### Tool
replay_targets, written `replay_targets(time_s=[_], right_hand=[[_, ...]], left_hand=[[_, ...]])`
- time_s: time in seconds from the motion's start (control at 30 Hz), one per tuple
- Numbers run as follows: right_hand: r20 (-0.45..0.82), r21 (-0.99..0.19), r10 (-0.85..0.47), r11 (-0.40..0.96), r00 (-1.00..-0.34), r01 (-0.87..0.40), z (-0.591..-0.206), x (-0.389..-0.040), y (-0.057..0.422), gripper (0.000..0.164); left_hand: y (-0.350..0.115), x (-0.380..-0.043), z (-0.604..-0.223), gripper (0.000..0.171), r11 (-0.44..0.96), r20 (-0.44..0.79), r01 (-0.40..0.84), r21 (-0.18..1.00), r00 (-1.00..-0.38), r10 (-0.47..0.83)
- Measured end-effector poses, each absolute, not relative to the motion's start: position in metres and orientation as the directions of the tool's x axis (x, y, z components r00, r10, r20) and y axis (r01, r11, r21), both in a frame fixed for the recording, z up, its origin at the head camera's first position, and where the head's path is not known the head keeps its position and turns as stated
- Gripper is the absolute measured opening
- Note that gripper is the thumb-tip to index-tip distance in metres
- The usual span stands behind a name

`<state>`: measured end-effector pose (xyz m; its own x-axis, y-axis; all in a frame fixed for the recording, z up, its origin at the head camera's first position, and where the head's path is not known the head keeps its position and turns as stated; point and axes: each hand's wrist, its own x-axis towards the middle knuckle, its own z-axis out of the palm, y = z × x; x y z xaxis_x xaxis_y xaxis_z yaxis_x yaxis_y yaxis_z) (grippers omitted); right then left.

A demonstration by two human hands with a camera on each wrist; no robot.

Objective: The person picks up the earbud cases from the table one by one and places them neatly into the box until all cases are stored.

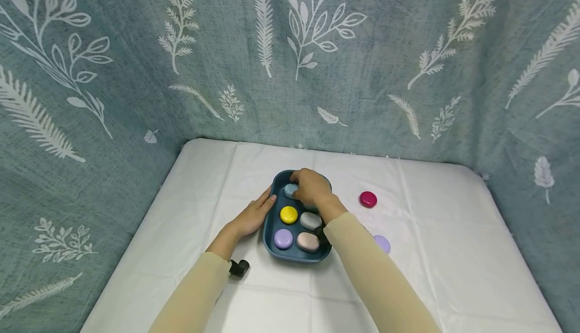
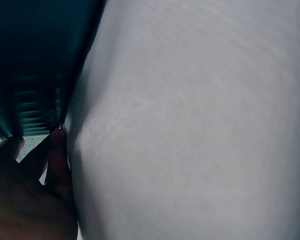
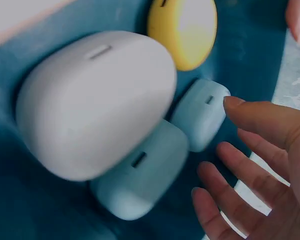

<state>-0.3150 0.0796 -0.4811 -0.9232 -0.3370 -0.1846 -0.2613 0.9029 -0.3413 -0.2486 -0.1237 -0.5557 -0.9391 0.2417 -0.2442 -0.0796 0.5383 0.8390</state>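
Note:
My left hand point(image 1: 251, 217) braces the left side of a dark blue tray point(image 1: 296, 258), its fingers stretched along the outer wall. In the left wrist view, its fingertips meet the tray's ribbed side point(image 2: 35, 107). Over the tray's far end reaches my right hand point(image 1: 312, 188), fingers spread and slightly bent. Its thumb is at the edge of a small light blue rounded case point(image 3: 202, 115); whether it touches cannot be told. Beside that lie a second light blue case point(image 3: 145, 172), a larger grey case point(image 3: 95, 105) and a yellow case point(image 3: 185, 35).
Nearer me in the tray are a purple round case point(image 1: 283, 239) and a pinkish case point(image 1: 308, 242). On the white cloth right of the tray lie a red round piece point(image 1: 368, 199) and a lavender one point(image 1: 382, 244), partly behind my right sleeve. Patterned curtains point(image 1: 290, 71) enclose the table.

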Motion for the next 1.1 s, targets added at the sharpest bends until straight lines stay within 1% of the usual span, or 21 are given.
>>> replay_targets(time_s=[0.33,0.7,0.97,1.1], right_hand=[[-0.131,-0.403,-0.373,0.867,-0.919,-0.294,-0.453,-0.311,0.093,0.046],[-0.096,-0.429,-0.367,0.854,-0.925,-0.294,-0.429,-0.302,0.131,0.049],[-0.09,-0.438,-0.338,0.858,-0.937,-0.267,-0.423,-0.293,0.167,0.05],[-0.082,-0.449,-0.311,0.86,-0.947,-0.243,-0.426,-0.292,0.188,0.051]], left_hand=[[-0.124,-0.249,-0.557,0.068,0.531,-0.223,-0.057,0.845,-0.941,0.253],[-0.122,-0.251,-0.554,0.067,0.502,-0.178,-0.017,0.865,-0.945,0.275],[-0.118,-0.251,-0.555,0.068,0.501,-0.181,-0.023,0.865,-0.946,0.268],[-0.119,-0.25,-0.557,0.066,0.493,-0.182,-0.028,0.869,-0.946,0.267]])
